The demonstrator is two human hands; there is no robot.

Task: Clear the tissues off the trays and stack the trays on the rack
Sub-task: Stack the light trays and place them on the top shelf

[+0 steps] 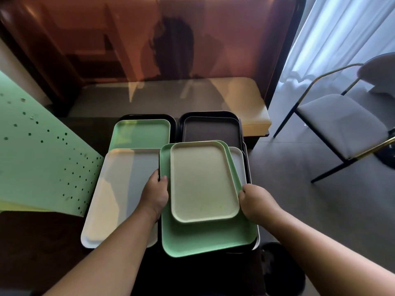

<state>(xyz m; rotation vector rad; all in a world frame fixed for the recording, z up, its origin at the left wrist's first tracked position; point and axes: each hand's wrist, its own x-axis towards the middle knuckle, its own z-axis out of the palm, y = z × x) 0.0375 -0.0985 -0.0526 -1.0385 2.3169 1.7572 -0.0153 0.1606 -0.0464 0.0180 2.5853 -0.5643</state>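
- The dark tabletop carries several groups of trays.
- A white tray lies by its left edge.
- The green tray tops a stack at the near right, over white and dark trays.
- A smaller beige tray rests on it, tilted.
- Another green tray and a brown tray sit on dark trays at the far edge.
- The left hand grips the stack's left rim; the right hand pinches its right rim.
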